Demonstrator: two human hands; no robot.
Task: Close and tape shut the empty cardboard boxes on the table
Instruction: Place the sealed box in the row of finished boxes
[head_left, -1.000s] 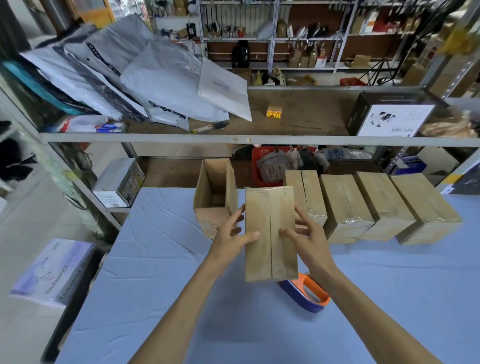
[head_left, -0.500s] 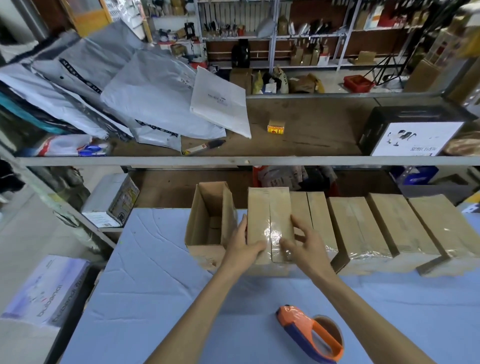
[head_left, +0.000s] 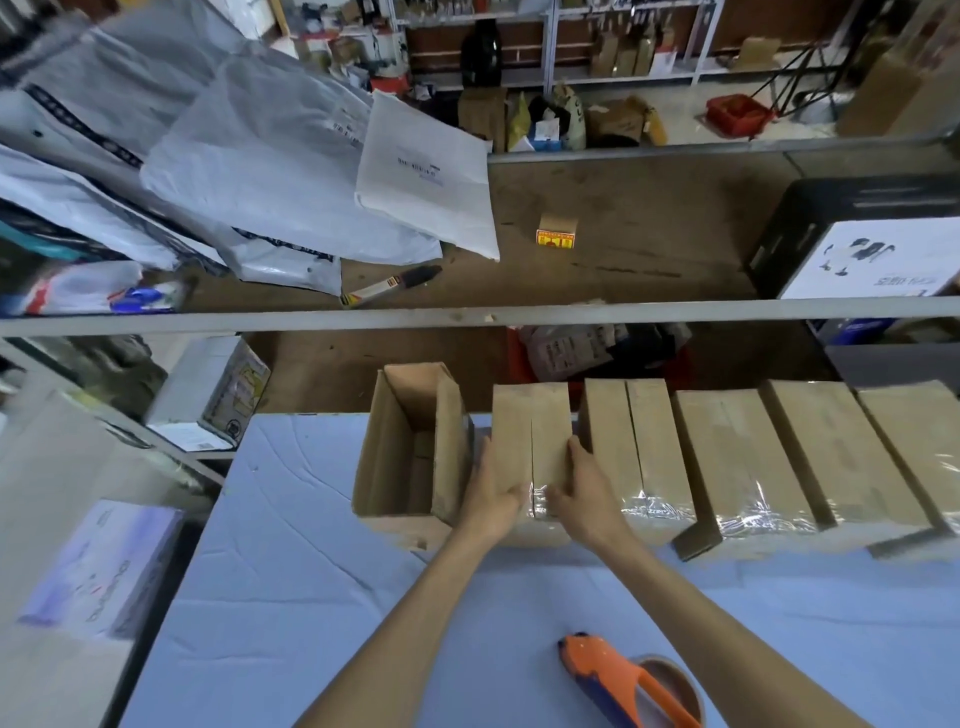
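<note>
Taped box (head_left: 530, 431) farther back now, close between open box (head_left: 410, 452) and sealed row (head_left: 737, 457), left hand (head_left: 491, 501), right hand (head_left: 587, 501) gripping it.

One head-worn wide-angle view only. It is aimed forward and down, close over the table (head_left: 311, 597); the taped box (head_left: 511, 431) is framed near centre, forearms (head_left: 410, 623) enter from the bottom edge, and the shelf (head_left: 649, 234) is seen beyond, edges blurred.

Grey mailer bags (head_left: 270, 156), small yellow box (head_left: 557, 236), perhaps knife (head_left: 389, 286)
</note>
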